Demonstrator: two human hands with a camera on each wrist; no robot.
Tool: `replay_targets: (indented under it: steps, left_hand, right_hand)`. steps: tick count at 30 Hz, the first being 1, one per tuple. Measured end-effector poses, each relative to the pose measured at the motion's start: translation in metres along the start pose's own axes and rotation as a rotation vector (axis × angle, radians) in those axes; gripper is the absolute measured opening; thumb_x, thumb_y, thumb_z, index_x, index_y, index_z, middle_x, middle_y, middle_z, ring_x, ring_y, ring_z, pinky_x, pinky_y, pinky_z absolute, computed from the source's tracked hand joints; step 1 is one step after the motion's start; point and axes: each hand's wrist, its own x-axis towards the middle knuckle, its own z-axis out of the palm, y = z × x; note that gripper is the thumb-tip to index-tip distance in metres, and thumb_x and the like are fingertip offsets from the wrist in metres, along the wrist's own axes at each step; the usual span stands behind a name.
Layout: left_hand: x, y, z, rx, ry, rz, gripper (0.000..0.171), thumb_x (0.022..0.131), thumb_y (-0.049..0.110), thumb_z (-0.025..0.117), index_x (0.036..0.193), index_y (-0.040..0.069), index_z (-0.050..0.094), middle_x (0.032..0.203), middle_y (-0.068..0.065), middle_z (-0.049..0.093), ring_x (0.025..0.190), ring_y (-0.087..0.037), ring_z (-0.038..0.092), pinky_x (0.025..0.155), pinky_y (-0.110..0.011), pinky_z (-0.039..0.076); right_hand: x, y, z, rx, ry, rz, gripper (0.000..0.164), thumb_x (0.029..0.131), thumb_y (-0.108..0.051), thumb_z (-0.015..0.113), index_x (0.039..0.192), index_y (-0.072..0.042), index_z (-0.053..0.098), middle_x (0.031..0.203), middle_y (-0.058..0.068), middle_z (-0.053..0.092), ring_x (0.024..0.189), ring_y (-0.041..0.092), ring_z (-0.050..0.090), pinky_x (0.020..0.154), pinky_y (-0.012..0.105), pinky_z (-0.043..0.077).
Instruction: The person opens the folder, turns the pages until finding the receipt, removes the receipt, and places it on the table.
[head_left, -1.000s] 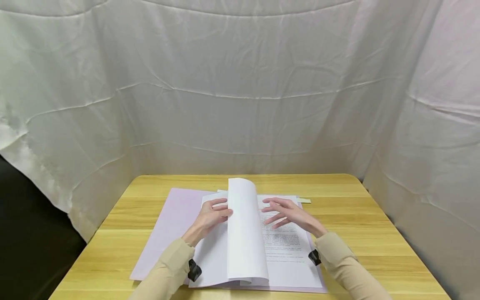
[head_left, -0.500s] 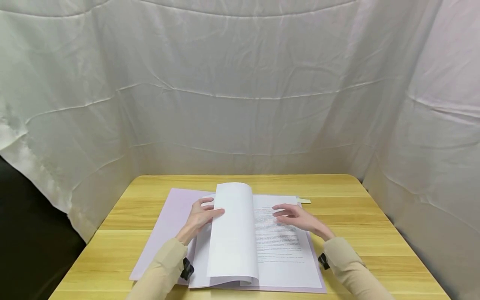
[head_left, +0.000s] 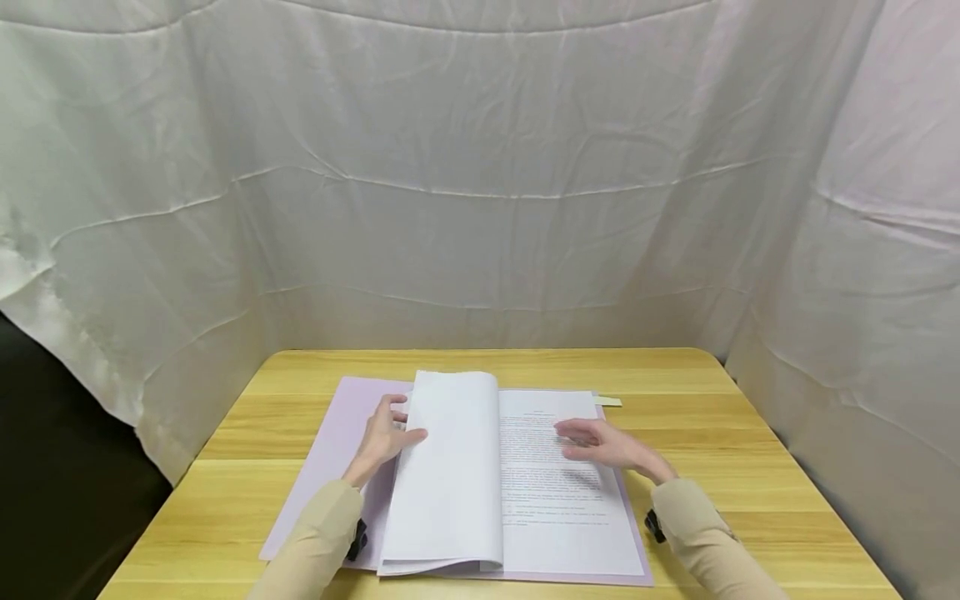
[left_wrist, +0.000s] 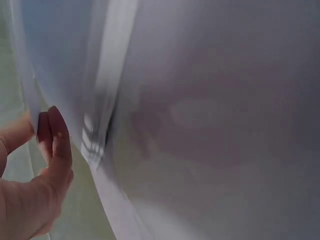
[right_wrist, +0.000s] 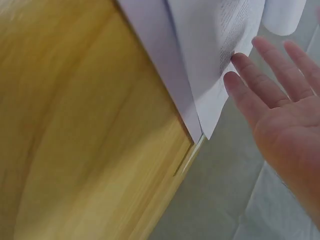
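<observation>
A lilac folder (head_left: pixel 318 475) lies spread on the table with white sheets in it. My left hand (head_left: pixel 378 439) pinches the left edge of a turned white page (head_left: pixel 450 475), thumb on top and fingers beneath. In the left wrist view, the thumb and fingertips (left_wrist: pixel 59 120) meet at the sheet's edge. This page curves over at the middle of the folder and shows a blank side. To its right lies a printed sheet (head_left: pixel 555 542). Over that sheet my right hand (head_left: pixel 606 443) hovers with relaxed fingers, holding nothing; the right wrist view shows its palm and spread fingers.
The wooden table (head_left: pixel 735 492) extends beyond the folder on both sides and at the back. A pale tab (head_left: pixel 609 402) sticks out at the folder's upper right. Light grey cloth (head_left: pixel 480 242) hangs around the table's back and sides.
My left hand has drawn the page over to the left and lowered it, uncovering more of the printed sheet. My right hand has moved slightly right and toward me.
</observation>
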Motion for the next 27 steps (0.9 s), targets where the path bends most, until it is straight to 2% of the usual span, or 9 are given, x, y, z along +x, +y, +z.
replay_targets:
  steps: [6,15,17,21,24,27]
  left_hand:
    - [0.001,-0.011,0.001,0.131,-0.007,0.071,0.070,0.082,0.002,0.080,0.140,-0.006,0.041,0.110,-0.029,0.065,0.089,-0.032,0.066,0.076,-0.042,0.059]
    - [0.001,-0.016,0.005,0.225,-0.018,0.121,0.063,0.080,-0.003,0.078,0.136,-0.001,0.050,0.106,-0.026,0.067,0.091,-0.031,0.065,0.072,-0.040,0.057]
    - [0.000,-0.016,0.006,0.245,-0.019,0.129,0.063,0.079,-0.004,0.078,0.136,-0.001,0.051,0.108,-0.027,0.067,0.094,-0.033,0.065,0.074,-0.042,0.057]
    - [0.000,-0.015,0.009,0.298,-0.014,0.148,0.062,0.079,-0.004,0.078,0.136,-0.001,0.054,0.120,-0.029,0.066,0.107,-0.039,0.065,0.087,-0.050,0.057]
    - [0.001,-0.016,0.011,0.330,-0.018,0.149,0.063,0.079,-0.004,0.078,0.137,-0.003,0.055,0.123,-0.028,0.064,0.110,-0.039,0.063,0.095,-0.053,0.055]
    - [0.000,-0.016,0.011,0.351,-0.024,0.139,0.064,0.078,-0.003,0.079,0.138,-0.004,0.055,0.120,-0.027,0.063,0.104,-0.035,0.062,0.093,-0.053,0.055]
  right_hand:
    - [0.000,0.002,0.000,-0.025,-0.021,0.009,0.059,0.101,-0.025,0.061,0.146,0.009,0.043,0.149,0.032,0.047,0.140,0.052,0.043,0.115,0.066,0.034]
    - [0.002,0.006,0.001,-0.059,-0.013,0.016,0.056,0.100,-0.024,0.062,0.143,0.008,0.046,0.146,0.031,0.051,0.137,0.051,0.046,0.114,0.065,0.036]
    - [0.002,0.006,0.001,-0.064,-0.011,0.014,0.057,0.100,-0.024,0.062,0.143,0.009,0.046,0.146,0.031,0.051,0.137,0.051,0.046,0.114,0.066,0.036]
    - [0.001,0.006,0.000,-0.066,-0.013,0.014,0.058,0.100,-0.026,0.062,0.143,0.009,0.046,0.146,0.031,0.051,0.137,0.052,0.046,0.114,0.066,0.036]
    - [0.002,0.008,0.000,-0.068,-0.017,0.002,0.057,0.101,-0.026,0.061,0.142,0.010,0.046,0.145,0.032,0.051,0.137,0.052,0.046,0.114,0.066,0.036]
    - [0.004,0.009,0.000,-0.070,-0.019,-0.021,0.056,0.101,-0.025,0.060,0.141,0.011,0.046,0.143,0.032,0.052,0.135,0.052,0.048,0.113,0.066,0.037]
